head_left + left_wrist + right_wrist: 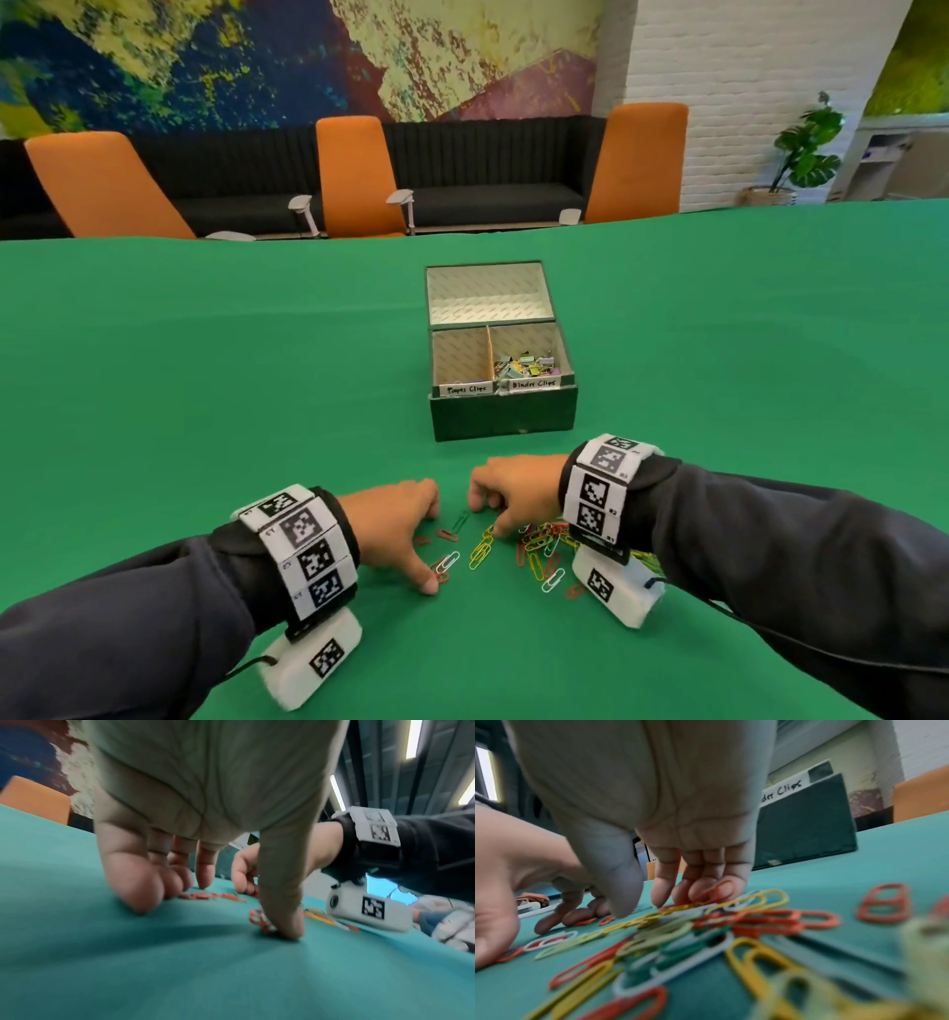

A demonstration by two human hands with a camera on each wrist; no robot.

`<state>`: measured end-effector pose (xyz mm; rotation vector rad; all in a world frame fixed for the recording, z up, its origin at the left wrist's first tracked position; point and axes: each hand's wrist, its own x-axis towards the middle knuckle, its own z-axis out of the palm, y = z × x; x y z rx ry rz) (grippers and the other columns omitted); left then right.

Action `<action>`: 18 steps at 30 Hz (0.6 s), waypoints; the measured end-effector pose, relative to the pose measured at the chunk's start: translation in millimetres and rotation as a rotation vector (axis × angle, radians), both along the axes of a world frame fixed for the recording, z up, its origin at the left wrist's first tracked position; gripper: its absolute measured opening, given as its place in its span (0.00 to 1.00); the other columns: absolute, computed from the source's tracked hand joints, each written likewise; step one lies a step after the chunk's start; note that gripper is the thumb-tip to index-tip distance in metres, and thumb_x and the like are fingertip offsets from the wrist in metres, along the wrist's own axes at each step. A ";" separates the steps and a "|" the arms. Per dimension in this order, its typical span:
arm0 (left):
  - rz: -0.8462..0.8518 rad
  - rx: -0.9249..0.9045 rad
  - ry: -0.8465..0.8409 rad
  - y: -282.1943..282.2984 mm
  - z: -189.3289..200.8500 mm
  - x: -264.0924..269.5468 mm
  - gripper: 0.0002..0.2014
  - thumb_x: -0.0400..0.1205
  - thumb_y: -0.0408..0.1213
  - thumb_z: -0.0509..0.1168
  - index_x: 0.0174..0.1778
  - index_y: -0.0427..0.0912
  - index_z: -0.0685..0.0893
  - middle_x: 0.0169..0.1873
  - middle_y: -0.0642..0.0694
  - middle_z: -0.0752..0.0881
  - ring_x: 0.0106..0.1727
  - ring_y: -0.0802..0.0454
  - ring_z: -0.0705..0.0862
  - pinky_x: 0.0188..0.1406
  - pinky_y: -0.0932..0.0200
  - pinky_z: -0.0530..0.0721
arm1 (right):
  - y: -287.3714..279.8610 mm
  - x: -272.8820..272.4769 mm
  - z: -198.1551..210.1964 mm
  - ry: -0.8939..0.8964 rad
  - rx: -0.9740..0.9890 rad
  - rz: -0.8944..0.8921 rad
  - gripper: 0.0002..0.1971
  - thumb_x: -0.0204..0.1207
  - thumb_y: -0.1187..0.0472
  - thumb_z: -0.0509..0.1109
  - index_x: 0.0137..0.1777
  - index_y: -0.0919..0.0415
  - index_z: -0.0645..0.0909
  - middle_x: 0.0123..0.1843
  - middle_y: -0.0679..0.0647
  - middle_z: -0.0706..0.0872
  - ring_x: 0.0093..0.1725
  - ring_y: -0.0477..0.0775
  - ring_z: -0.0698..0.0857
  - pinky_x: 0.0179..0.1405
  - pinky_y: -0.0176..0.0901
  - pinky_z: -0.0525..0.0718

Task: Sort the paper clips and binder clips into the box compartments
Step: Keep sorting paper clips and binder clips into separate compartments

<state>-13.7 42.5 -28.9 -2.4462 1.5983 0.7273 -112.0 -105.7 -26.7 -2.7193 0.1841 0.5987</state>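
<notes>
Both hands on the paper clips — left hand grip wide, fingertips down; right hand grip curled round a red one.

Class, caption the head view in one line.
Both hands gather paper clips before the labelled box.

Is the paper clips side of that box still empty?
It looks empty: in the head view the compartment labelled Paper Clips shows only bare walls, though its floor is hidden. The paper clips lie on the table.
</notes>
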 end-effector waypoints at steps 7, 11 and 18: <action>-0.045 -0.002 0.012 -26.5 0.1 -22.2 0.26 0.73 0.39 0.73 0.63 0.40 0.71 0.52 0.42 0.81 0.47 0.47 0.76 0.44 0.59 0.71 | -32.9 -39.3 11.4 0.052 0.047 -0.064 0.14 0.75 0.63 0.70 0.61 0.61 0.80 0.42 0.45 0.80 0.44 0.47 0.78 0.37 0.26 0.72; -0.090 -0.030 0.015 -49.5 -0.3 -37.3 0.18 0.76 0.34 0.69 0.60 0.40 0.75 0.44 0.49 0.76 0.46 0.51 0.74 0.39 0.60 0.70 | -73.0 -74.1 23.4 -0.075 0.112 -0.337 0.14 0.75 0.64 0.70 0.59 0.56 0.77 0.43 0.48 0.78 0.35 0.48 0.78 0.31 0.32 0.80; -0.104 -0.098 0.160 -83.8 -3.2 -61.8 0.10 0.76 0.27 0.64 0.47 0.46 0.76 0.31 0.56 0.74 0.40 0.48 0.79 0.31 0.65 0.75 | -107.0 -143.8 11.3 0.179 -0.035 -0.704 0.18 0.70 0.55 0.75 0.54 0.54 0.71 0.40 0.56 0.82 0.34 0.57 0.85 0.34 0.48 0.87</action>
